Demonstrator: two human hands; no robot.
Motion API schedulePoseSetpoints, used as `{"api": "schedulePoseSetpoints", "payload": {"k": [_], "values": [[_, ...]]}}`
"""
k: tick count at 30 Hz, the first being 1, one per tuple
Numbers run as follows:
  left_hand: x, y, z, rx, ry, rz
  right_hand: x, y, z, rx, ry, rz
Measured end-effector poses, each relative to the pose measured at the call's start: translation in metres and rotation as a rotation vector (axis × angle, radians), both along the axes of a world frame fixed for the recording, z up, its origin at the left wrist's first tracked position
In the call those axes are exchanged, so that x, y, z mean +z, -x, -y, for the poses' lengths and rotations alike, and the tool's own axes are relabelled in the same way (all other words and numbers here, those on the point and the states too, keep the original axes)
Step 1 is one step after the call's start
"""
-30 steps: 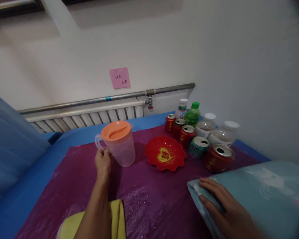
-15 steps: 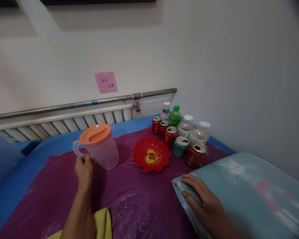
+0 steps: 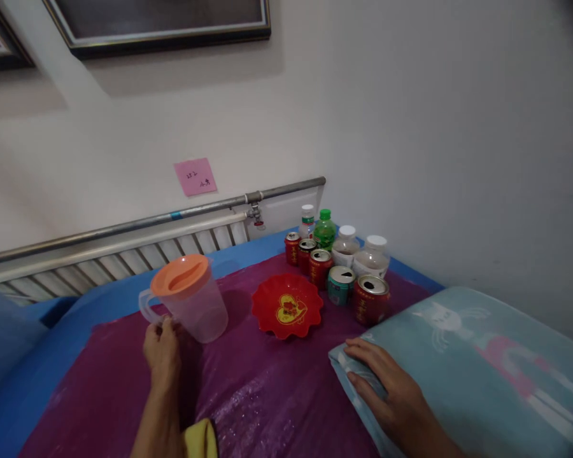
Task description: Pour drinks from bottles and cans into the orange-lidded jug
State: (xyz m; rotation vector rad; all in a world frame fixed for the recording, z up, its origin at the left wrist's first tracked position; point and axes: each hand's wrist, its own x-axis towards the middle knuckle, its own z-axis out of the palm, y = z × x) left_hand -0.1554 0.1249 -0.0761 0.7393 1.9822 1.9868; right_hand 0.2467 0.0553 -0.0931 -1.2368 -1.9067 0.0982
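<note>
A clear plastic pitcher (image 3: 205, 315) with an orange lid (image 3: 181, 275) stands upright on the purple plastic sheet (image 3: 262, 381). My left hand (image 3: 163, 350) is closed at the lower end of its handle; the fingertips are partly hidden. To the right of the pitcher sits a red scalloped plate (image 3: 267, 312) with a yellow heart print. My right hand (image 3: 394, 388) lies on the near corner of a folded light-blue cloth (image 3: 463, 356) with a white cat pattern, fingers stretched out. Under my left forearm a yellow cloth (image 3: 200, 439) shows in part.
Several drink cans (image 3: 371, 299), red and one green, stand in a row behind the plate. Behind them are bottles, one a green bottle (image 3: 325, 232). A radiator (image 3: 210, 242) and a pipe (image 3: 291, 189) run along the wall, below a pink note (image 3: 195, 177).
My view has tilted upward, so more of the picture frames on the wall shows. Both hands stay in place, the left at the pitcher's handle and the right on the folded cloth.
</note>
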Motion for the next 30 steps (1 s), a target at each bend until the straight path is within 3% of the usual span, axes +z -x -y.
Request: {"api": "schedulePoseSetpoints", "payload": {"k": [13,19,30], "values": [[0.019,-0.018,0.006,-0.106,-0.085,0.142,-0.002,-0.001,-0.004,-0.007,-0.002,-0.001],[0.012,-0.021,-0.002,-0.184,-0.044,0.156,-0.002,-0.004,-0.005,-0.007,0.078,-0.014],[0.0,-0.015,0.0,-0.21,-0.002,0.119,-0.004,-0.004,-0.007,-0.016,0.024,-0.006]]}}
